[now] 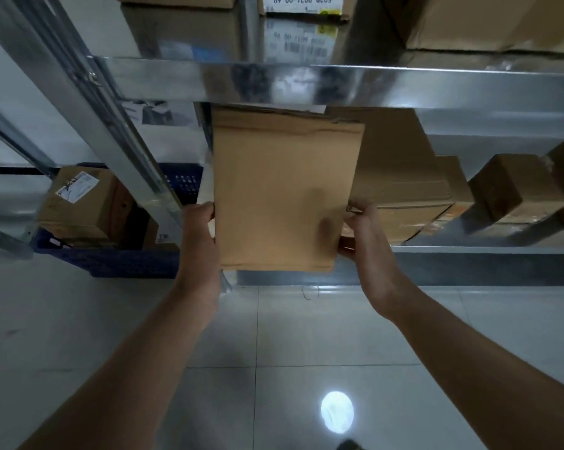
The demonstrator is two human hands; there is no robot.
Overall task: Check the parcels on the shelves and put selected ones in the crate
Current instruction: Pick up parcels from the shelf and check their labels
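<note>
A plain brown cardboard parcel (284, 196) sticks out from under the metal shelf's front rail (339, 86), held between both hands. My left hand (199, 241) grips its left edge, fingers curled round the side. My right hand (365, 235) grips its right edge the same way. The dark blue crate (128, 261) stands on the floor to the left, behind the shelf post, with a labelled brown box (79, 203) and other parcels inside it.
More brown boxes (404, 190) lie on the lower shelf right of the held parcel, with a smaller one (507, 186) farther right. Labelled cartons (300, 24) sit on the shelf above. A slanted metal post (112, 125) stands between me and the crate. Grey tiled floor (274, 352) lies below.
</note>
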